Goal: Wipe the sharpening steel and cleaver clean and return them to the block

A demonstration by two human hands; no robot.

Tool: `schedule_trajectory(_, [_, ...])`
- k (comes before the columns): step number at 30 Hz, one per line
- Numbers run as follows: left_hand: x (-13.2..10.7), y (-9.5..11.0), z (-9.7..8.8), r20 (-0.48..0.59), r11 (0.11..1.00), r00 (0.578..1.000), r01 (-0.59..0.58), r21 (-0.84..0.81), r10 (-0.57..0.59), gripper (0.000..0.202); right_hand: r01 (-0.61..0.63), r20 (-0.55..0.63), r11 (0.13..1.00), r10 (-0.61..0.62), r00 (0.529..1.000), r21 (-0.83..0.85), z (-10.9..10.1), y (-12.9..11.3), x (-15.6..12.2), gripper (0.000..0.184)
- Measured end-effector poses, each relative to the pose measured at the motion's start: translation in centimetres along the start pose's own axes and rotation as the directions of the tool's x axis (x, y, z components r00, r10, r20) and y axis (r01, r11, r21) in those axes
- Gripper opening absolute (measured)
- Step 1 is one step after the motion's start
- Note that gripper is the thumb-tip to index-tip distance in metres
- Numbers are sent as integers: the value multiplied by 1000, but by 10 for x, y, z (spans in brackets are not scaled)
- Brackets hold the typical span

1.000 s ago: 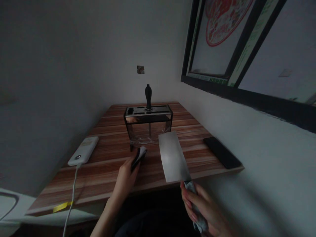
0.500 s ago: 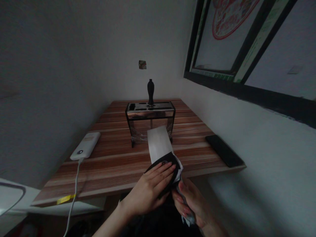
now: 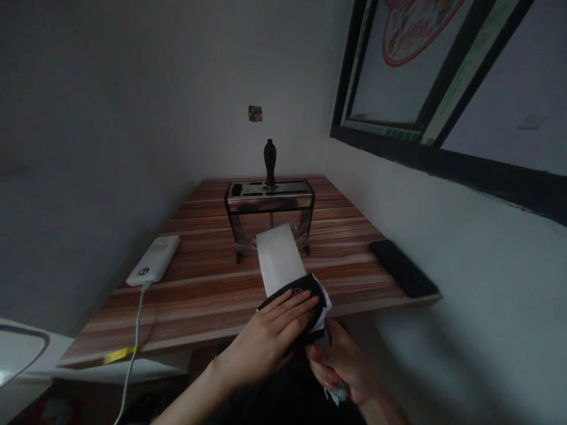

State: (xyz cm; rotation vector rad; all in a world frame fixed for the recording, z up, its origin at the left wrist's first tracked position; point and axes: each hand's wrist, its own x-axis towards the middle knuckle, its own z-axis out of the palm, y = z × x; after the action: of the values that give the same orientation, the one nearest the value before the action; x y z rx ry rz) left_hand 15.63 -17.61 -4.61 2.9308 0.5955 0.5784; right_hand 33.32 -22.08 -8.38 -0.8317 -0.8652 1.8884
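A broad, pale cleaver (image 3: 280,260) points away from me over the table's front edge, its blade tilted slightly left. My left hand (image 3: 281,327) lies across the lower blade, fingers pressed together over a black cloth (image 3: 305,284) that wraps it. White paper or lining (image 3: 325,301) sticks out at the cloth's right side. Lower right, my right hand (image 3: 343,360) is closed around the cleaver's handle, which is mostly hidden. Some crumpled greyish material (image 3: 337,392) pokes out beneath that hand. Behind the blade tip stands a knife block (image 3: 270,203) with one black-handled knife (image 3: 270,162) in it.
The wood-grain table (image 3: 212,283) meets walls on both sides and at the back. A white power bank (image 3: 154,260) with a cable (image 3: 136,330) lies at left, a black phone (image 3: 403,268) at right. Yellow tape (image 3: 119,355) marks the front edge. A framed window (image 3: 390,71) is upper right.
The cleaver's blade has swung a little to the left, its tip shifting across the knife block. Both hands keep their hold; the right hand has turned slightly.
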Motion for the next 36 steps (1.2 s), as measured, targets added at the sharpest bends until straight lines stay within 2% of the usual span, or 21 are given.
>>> schedule_trajectory(6, [-1, -4, 6, -151, 996, 985, 86, 31, -81, 49, 0, 44, 998, -3, 999, 71, 1, -7, -4, 38])
schedule_trajectory(9, [-1, -4, 4, -189, 993, 977, 112, 46, -102, 47, -38, 56, 995, 32, 998, 97, 1, -6, -4, 39])
schedule_trajectory(13, [-3, 0, 4, -164, 993, 983, 93, 72, -80, 46, -101, 68, 994, 103, 992, -29, -1, -3, -6, 46])
schedule_trajectory(18, [-7, 5, 12, -104, 996, 993, 57, 68, -50, 45, -187, -72, 981, 184, 980, -50, -2, -1, -11, 50])
schedule_trajectory(24, [-14, 3, 9, 41, 999, 999, -32, 2, 32, 65, -164, -180, 984, 148, 972, -74, 5, 0, -7, 48])
schedule_trajectory(30, [-16, 2, 5, 65, 1000, 998, -10, 10, 9, 69, -126, -190, 987, 106, 976, -97, 9, -1, -3, 41])
schedule_trajectory(33, [-13, 3, 6, 71, 998, 997, 32, 52, -36, 65, -123, -223, 988, 100, 970, -93, 11, 0, -2, 42])
schedule_trajectory(36, [-11, 3, 7, 47, 994, 996, 75, 79, -79, 60, -101, -206, 989, 78, 975, -104, 12, 2, -2, 46])
